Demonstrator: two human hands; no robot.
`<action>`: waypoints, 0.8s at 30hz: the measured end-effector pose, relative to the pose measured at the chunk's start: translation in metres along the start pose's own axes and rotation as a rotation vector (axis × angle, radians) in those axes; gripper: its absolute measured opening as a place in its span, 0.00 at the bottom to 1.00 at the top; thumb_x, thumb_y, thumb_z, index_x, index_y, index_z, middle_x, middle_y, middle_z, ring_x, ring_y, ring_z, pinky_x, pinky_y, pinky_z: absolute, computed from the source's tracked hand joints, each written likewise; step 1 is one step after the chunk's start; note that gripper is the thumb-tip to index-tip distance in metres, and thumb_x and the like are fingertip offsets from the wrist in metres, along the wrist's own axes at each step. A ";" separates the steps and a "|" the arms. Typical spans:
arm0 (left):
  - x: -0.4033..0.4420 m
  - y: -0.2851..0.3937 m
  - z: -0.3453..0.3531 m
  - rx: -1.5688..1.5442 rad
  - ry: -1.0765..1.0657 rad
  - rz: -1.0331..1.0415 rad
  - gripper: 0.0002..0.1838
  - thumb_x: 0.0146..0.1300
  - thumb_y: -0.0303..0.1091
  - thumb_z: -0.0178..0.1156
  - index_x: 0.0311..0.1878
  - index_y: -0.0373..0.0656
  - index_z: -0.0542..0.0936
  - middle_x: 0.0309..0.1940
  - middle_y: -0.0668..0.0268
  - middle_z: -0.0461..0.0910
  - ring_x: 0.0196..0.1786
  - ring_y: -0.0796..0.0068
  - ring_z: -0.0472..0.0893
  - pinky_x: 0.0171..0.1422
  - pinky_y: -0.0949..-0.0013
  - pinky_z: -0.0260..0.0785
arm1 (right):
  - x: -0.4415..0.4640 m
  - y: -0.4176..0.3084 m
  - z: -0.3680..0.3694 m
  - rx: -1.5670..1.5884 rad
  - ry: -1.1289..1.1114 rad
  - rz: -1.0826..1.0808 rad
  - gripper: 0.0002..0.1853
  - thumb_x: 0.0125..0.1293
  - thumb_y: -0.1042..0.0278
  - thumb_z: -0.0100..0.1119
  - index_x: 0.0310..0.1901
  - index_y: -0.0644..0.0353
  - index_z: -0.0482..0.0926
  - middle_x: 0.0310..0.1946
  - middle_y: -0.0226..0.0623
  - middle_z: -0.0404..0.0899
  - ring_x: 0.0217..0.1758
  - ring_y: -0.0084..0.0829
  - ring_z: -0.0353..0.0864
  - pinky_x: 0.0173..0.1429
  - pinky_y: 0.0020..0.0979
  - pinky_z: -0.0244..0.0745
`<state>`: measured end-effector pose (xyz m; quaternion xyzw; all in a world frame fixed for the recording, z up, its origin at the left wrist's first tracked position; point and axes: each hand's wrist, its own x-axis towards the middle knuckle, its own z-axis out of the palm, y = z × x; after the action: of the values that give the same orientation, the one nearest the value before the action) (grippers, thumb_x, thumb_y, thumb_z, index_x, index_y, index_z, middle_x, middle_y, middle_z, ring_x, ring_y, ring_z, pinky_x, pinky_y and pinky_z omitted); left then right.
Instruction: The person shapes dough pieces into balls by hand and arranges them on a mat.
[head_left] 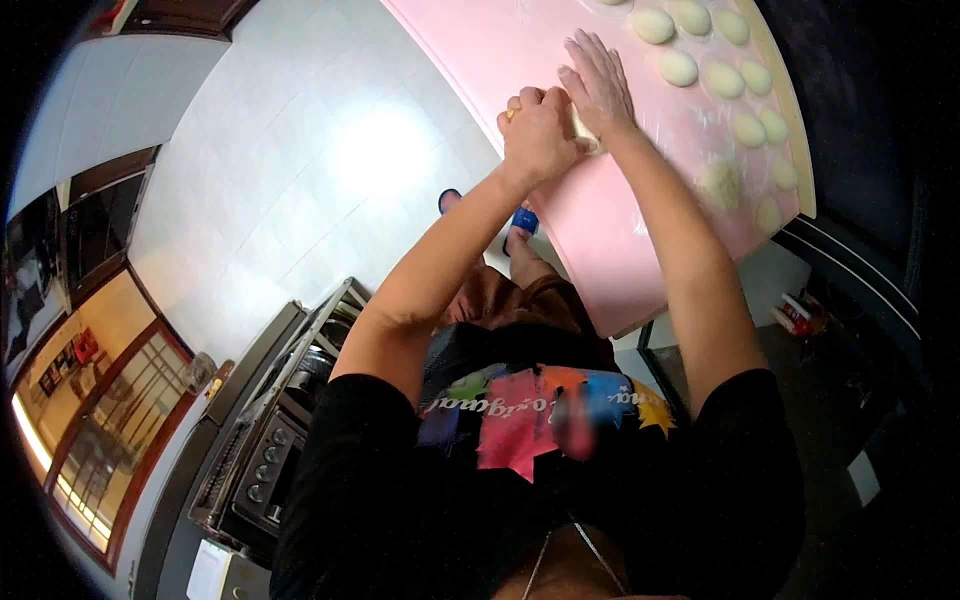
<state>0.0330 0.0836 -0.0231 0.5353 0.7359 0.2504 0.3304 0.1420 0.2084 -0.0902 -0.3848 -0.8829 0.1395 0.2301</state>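
A piece of pale dough (583,130) lies on the pink work surface (600,240), mostly covered by my hands. My left hand (541,133), with a yellow ring on one finger, curls its fingers around the dough's left side. Against the other side rests my right hand (600,88), its fingers stretched out and lying close together. How far the dough extends beneath my palms is hidden. To the right, several smooth dough balls (678,68) sit in loose rows on the same surface.
A small heap of flour (719,185) lies right of my right forearm. The table's pale edge strip (790,100) runs along the far right. On the left are the tiled floor (300,150) and a stove (275,460). My feet in blue sandals (524,221) stand beside the table.
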 end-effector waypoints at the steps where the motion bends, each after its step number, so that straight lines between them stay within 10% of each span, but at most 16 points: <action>1: 0.000 0.004 0.006 0.053 0.035 0.006 0.33 0.48 0.41 0.76 0.57 0.43 0.75 0.57 0.52 0.73 0.61 0.48 0.71 0.65 0.46 0.60 | 0.008 -0.002 -0.002 0.049 -0.073 -0.032 0.25 0.75 0.56 0.47 0.68 0.61 0.70 0.71 0.50 0.67 0.78 0.48 0.60 0.80 0.52 0.51; 2: 0.000 0.006 0.011 0.107 0.074 0.013 0.31 0.48 0.41 0.76 0.55 0.42 0.76 0.57 0.52 0.73 0.62 0.48 0.70 0.65 0.46 0.59 | 0.013 -0.005 -0.005 0.098 -0.144 -0.066 0.24 0.76 0.57 0.45 0.67 0.61 0.70 0.71 0.51 0.68 0.78 0.47 0.61 0.80 0.52 0.52; 3: -0.009 0.005 0.017 0.072 0.066 0.029 0.32 0.50 0.38 0.74 0.58 0.39 0.75 0.58 0.52 0.72 0.64 0.48 0.69 0.67 0.46 0.58 | 0.007 -0.010 -0.012 0.791 -0.233 0.365 0.24 0.78 0.57 0.40 0.68 0.62 0.70 0.70 0.53 0.68 0.78 0.49 0.61 0.80 0.52 0.51; 7: -0.058 -0.004 0.039 0.016 0.062 0.032 0.36 0.52 0.40 0.73 0.62 0.37 0.72 0.61 0.49 0.71 0.64 0.46 0.70 0.68 0.44 0.59 | -0.069 -0.040 -0.004 -0.017 0.063 0.287 0.26 0.78 0.56 0.39 0.70 0.60 0.69 0.73 0.49 0.66 0.78 0.50 0.61 0.80 0.56 0.48; 10: -0.073 -0.018 0.041 -0.010 0.181 0.235 0.37 0.50 0.36 0.72 0.64 0.39 0.71 0.60 0.49 0.72 0.64 0.44 0.70 0.67 0.44 0.60 | -0.092 -0.043 -0.008 -0.036 0.084 0.255 0.27 0.77 0.55 0.43 0.70 0.61 0.68 0.73 0.47 0.66 0.79 0.48 0.59 0.81 0.57 0.47; 20: 0.004 0.006 0.008 0.009 0.017 -0.038 0.37 0.49 0.40 0.74 0.63 0.41 0.72 0.57 0.52 0.73 0.62 0.49 0.70 0.66 0.47 0.59 | 0.006 0.006 0.011 -0.041 -0.023 -0.016 0.25 0.77 0.54 0.44 0.67 0.61 0.71 0.72 0.47 0.67 0.77 0.48 0.61 0.79 0.53 0.53; 24: -0.037 0.002 0.031 -0.023 0.075 0.032 0.35 0.49 0.37 0.73 0.62 0.40 0.72 0.58 0.51 0.72 0.63 0.48 0.69 0.68 0.47 0.57 | -0.026 -0.042 -0.033 0.514 -0.071 0.450 0.23 0.77 0.59 0.41 0.67 0.61 0.71 0.68 0.50 0.71 0.76 0.50 0.64 0.79 0.52 0.53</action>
<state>0.0648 0.0492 -0.0338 0.5336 0.7360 0.2840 0.3047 0.1487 0.1632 -0.0523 -0.4943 -0.7192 0.4180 0.2523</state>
